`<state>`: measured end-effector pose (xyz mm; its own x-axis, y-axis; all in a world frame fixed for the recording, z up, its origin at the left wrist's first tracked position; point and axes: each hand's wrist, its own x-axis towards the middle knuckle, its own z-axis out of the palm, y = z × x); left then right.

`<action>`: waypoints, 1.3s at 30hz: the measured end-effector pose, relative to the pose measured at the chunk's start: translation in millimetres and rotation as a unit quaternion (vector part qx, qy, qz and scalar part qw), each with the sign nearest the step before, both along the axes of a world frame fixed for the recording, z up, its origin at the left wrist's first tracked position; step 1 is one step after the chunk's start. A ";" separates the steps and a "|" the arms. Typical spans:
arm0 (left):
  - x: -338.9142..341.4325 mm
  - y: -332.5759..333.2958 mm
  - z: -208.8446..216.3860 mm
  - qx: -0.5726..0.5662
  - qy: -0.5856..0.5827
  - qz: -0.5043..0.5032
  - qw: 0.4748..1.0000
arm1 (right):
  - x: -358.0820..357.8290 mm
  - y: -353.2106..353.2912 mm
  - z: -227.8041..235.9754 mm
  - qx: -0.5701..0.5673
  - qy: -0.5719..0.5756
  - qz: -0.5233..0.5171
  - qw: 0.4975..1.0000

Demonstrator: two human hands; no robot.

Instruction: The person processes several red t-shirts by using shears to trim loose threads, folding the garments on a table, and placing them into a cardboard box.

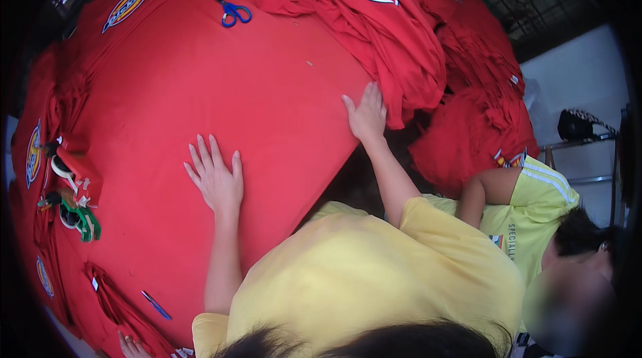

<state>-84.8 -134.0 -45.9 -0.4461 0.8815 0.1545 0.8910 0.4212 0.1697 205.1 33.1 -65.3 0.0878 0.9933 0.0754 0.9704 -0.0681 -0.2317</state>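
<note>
Red cloth (274, 97): being touched by left hand (219, 181) and right hand (367, 116), both spread flat, empty. Bunched garment (400, 54): lying forward-right, nearer right hand, long axis slanting forward-left

A garment workshop, it appears; a broad, red-covered bench (267, 90) fills the space; piled red garments (401, 50) bear matching emblems; scissors (231, 14) and tape dispensers (87, 224) lie about; a co-worker (542, 187) is close by.
</note>
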 end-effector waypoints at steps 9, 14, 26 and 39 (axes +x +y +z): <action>-1.6 -7.7 -2.7 0.014 0.004 -0.042 0.999 | 72.0 -96.6 -31.2 -0.015 0.110 -0.075 0.991; -1.9 -8.9 -3.1 -0.006 0.021 -0.027 0.999 | 61.3 -80.4 9.6 0.086 0.155 -0.100 0.979; -0.6 -5.8 -4.2 0.026 0.009 -0.030 0.999 | 18.3 -20.9 40.1 0.202 0.278 0.063 0.937; 15.3 -4.2 21.4 -0.052 0.012 -0.090 0.995 | 22.3 129.7 105.9 0.252 0.369 0.143 0.883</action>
